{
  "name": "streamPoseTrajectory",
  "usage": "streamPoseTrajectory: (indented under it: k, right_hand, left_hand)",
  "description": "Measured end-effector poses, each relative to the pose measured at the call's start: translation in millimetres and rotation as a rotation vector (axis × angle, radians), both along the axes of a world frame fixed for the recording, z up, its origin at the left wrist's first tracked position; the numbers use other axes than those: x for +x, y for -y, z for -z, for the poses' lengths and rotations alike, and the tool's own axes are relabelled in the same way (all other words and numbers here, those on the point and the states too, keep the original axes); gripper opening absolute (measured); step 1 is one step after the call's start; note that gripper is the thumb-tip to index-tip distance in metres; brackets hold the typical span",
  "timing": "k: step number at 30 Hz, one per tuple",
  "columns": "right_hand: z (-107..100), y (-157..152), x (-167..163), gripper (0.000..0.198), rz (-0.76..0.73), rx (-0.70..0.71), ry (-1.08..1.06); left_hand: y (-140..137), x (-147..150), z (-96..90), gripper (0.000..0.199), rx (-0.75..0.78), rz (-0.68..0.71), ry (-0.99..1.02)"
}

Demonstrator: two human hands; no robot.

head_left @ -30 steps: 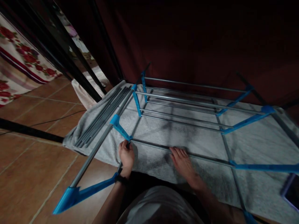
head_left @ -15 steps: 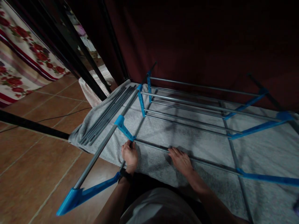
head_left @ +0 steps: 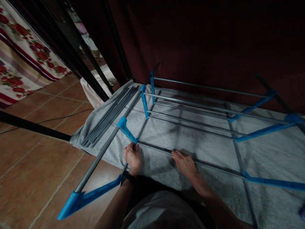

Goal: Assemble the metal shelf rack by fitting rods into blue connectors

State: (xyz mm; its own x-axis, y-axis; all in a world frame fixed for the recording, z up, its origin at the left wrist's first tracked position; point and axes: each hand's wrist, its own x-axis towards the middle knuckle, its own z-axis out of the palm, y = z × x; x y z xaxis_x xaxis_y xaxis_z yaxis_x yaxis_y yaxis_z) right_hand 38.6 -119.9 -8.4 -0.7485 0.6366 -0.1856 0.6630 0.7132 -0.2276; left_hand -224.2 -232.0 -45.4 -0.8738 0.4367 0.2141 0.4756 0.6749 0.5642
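A partly built rack of grey metal tubes and blue plastic connectors lies in front of me. My left hand (head_left: 132, 158) is closed around the rack's side pole (head_left: 142, 128), just below a blue connector (head_left: 128, 132). The nearest metal tube (head_left: 154, 148) runs from that connector toward the right. My right hand (head_left: 184, 163) is wrapped over this tube about midway along, its fingertips on top and the thumb hidden. At the tube's far end is another blue connector (head_left: 274, 183).
The rack rests on a grey blanket (head_left: 205, 136). Several loose tubes (head_left: 109, 116) lie side by side at its left. Black poles (head_left: 35, 127) stand and cross at the left over brown floor tiles (head_left: 35, 162). Behind the rack hangs a dark red curtain (head_left: 202, 47).
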Motion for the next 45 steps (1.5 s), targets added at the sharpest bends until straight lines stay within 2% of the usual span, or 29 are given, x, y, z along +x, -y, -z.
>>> streamPoseTrajectory:
  k: [7, 13, 17, 20, 23, 27, 31, 34, 36, 37, 40, 43, 45]
  right_hand:
    - [0, -3, -1, 0.038, -0.014, -0.013, -0.013]
    - [8, 1, 0, 0.035, -0.011, 0.123, -0.094]
    - [11, 4, 2, 0.035, -0.072, 0.245, -0.199]
    - [14, 13, 9, 0.040, -0.077, 0.297, -0.286]
    - [22, 29, 22, 0.048, -0.078, 0.299, -0.342]
    - [37, 53, 40, 0.054, -0.102, 0.257, -0.393]
    - [48, 60, 48, 0.054, -0.091, 0.218, -0.410]
    - [51, 57, 48, 0.050, -0.073, 0.208, -0.408]
    - [53, 55, 46, 0.046, -0.063, 0.215, -0.413]
    - [53, 54, 45, 0.046, -0.061, 0.219, -0.414]
    - [55, 53, 43, 0.046, -0.055, 0.226, -0.417]
    - [56, 53, 43, 0.048, -0.040, 0.231, -0.422]
    - [57, 53, 43, 0.047, -0.032, 0.230, -0.421]
  left_hand:
    - [0, 1, -1.6, 0.035, -0.013, 0.024, -0.032]
    - [1, 7, -4.2, 0.035, -0.027, 0.076, -0.046]
    - [5, 18, -6.4, 0.057, 0.107, 0.128, -0.092]
    - [22, 33, -10.3, 0.065, 0.209, 0.270, -0.163]
    - [61, 47, -12.6, 0.058, 0.145, 0.511, -0.218]
    - [148, 46, -3.1, 0.045, 0.003, 0.940, -0.271]
    - [236, 12, 13.9, 0.040, -0.029, 0.873, -0.300]
    - [269, -32, 16.2, 0.030, -0.073, 0.605, -0.261]
    - [263, -65, 7.7, 0.025, -0.049, 0.400, -0.242]
    - [252, -81, 0.5, 0.025, -0.042, 0.352, -0.209]
    - [195, -124, -27.2, 0.030, 0.015, 0.244, -0.185]
    - [128, -153, -49.6, 0.033, 0.048, 0.250, -0.192]
    - [90, -165, -55.0, 0.029, 0.001, 0.295, -0.142]
